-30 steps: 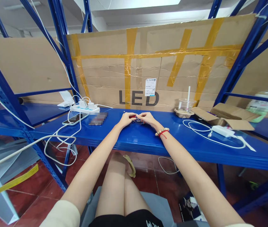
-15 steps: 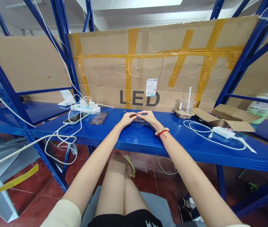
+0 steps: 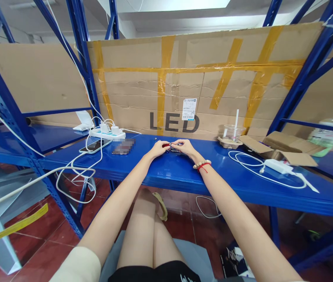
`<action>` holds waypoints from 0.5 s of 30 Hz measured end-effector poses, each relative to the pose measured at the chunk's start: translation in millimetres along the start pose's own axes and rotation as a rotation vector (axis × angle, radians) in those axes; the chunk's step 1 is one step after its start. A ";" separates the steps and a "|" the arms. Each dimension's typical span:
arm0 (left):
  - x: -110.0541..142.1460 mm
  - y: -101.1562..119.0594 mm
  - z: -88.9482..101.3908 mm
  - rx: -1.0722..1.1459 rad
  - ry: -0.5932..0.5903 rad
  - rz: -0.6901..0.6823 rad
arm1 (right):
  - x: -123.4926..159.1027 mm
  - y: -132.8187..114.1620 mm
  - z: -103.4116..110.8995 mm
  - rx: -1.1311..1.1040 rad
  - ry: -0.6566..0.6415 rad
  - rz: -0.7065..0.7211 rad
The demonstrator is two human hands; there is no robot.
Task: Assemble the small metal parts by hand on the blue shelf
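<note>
Above the blue shelf top (image 3: 166, 169), my left hand (image 3: 158, 149) is closed in a pinch on a small red object (image 3: 166, 145), whose kind is too small to tell. My right hand (image 3: 184, 147) meets it fingertip to fingertip, its fingers also pinched together. What those right fingers grip is hidden. Just below the fingertips lies a small dark, shiny piece (image 3: 174, 149) on the shelf, partly covered by the hands. A tiny dark item (image 3: 155, 138) rests just behind my left hand.
On the left are a phone (image 3: 95, 146), a blurred flat item (image 3: 123, 147), a power strip (image 3: 107, 134) and looped white cables. To the right stand a plastic cup with a straw (image 3: 232, 133), an opened cardboard box (image 3: 283, 149) and a white adapter (image 3: 278, 166). Tall cardboard (image 3: 131, 90) closes the back.
My fingers have shifted slightly at the small pieces, and more of the red object shows between them. Both hands stay in the same place on the shelf.
</note>
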State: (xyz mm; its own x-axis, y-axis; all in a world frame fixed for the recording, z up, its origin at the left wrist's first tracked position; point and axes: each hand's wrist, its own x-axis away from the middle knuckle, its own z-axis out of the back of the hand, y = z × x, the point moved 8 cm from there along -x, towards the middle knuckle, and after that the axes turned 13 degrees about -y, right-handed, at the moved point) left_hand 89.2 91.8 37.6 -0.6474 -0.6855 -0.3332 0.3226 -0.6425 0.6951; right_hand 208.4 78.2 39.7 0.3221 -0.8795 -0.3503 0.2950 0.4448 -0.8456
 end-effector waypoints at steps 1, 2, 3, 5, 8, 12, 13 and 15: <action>0.1 0.3 -1.2 -0.010 -0.015 0.001 | 0.4 0.2 0.2 0.011 -0.002 0.006; 0.3 1.1 -2.5 -0.009 -0.032 0.000 | 0.9 0.2 0.8 0.019 -0.001 0.012; 0.5 2.2 -3.8 -0.002 -0.046 -0.005 | 1.5 0.4 1.5 0.022 0.000 0.015; 1.2 5.2 -5.7 0.010 -0.065 -0.020 | 2.4 1.3 3.3 0.019 0.003 0.015; 1.5 9.6 -6.2 0.017 -0.066 -0.049 | 2.7 2.4 6.1 0.009 0.009 0.014; 1.5 12.9 -3.8 0.011 -0.034 -0.071 | 1.6 0.0 6.1 0.035 -0.007 0.026; 1.7 13.7 -2.8 0.011 -0.022 -0.076 | 1.3 -1.4 5.6 0.043 -0.011 0.032; 2.6 16.3 -0.3 0.015 0.010 -0.096 | 1.2 -4.2 5.2 0.042 -0.009 0.042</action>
State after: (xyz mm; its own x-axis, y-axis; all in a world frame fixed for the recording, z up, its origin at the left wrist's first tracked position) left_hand 93.1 79.4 47.9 -0.6676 -0.6248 -0.4048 0.2495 -0.7001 0.6690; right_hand 212.2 76.2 44.9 0.3430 -0.8586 -0.3810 0.3185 0.4879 -0.8127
